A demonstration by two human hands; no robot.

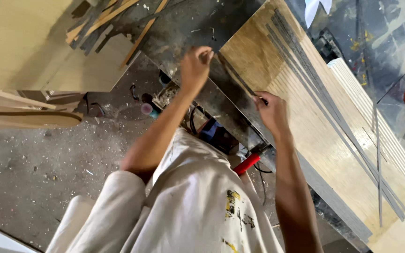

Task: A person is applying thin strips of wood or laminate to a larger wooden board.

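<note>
Pressure is best kept even along the thin dark strip (240,82), which is pinched between closed fingers of the left hand (194,68) and right hand (270,112). Beyond the fingertips lies the wooden panel (305,136); the strip is best kept flat against its edge.

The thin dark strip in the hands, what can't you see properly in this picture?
- Head view: the thin dark strip is blurred; its material cannot be told.
- The right hand shows its back, so its fingertips and grip are hidden.
- The left hand is motion-blurred; whether it pinches the strip is unclear.
- The red-handled tool is partly hidden behind the right forearm and the table edge.
- The wooden board runs off the frame's bottom edge.
</note>
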